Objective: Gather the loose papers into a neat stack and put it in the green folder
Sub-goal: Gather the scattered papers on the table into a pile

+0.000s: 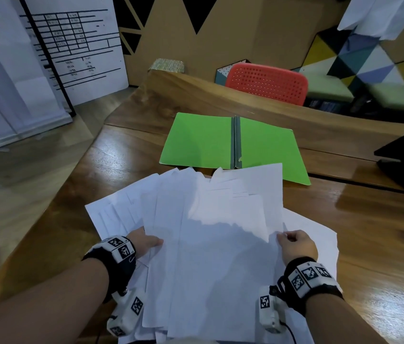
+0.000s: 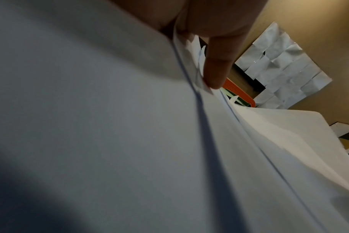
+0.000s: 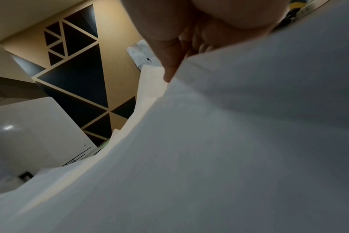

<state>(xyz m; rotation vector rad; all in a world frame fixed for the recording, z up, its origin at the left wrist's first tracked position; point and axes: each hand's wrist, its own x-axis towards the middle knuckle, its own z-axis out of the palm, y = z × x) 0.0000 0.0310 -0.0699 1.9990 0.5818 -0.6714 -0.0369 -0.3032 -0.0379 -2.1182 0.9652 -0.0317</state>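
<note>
The fanned sheaf of loose white paper sheets [image 1: 208, 232] is pinched at its side edges by left hand [image 1: 144, 240] and right hand [image 1: 296, 244]; light, floppy and slippery, it is judged best gripped mid-edge. The open green card folder [image 1: 203, 142] lies beyond the fingertips.

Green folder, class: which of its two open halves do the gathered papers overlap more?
The right half: the papers cover its near corner, barely touching the left half.

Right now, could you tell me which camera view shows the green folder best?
The head view: the green folder lies open and flat on the wooden table, beyond the papers. Both wrist views are filled by paper, and neither clearly shows the folder.
</note>
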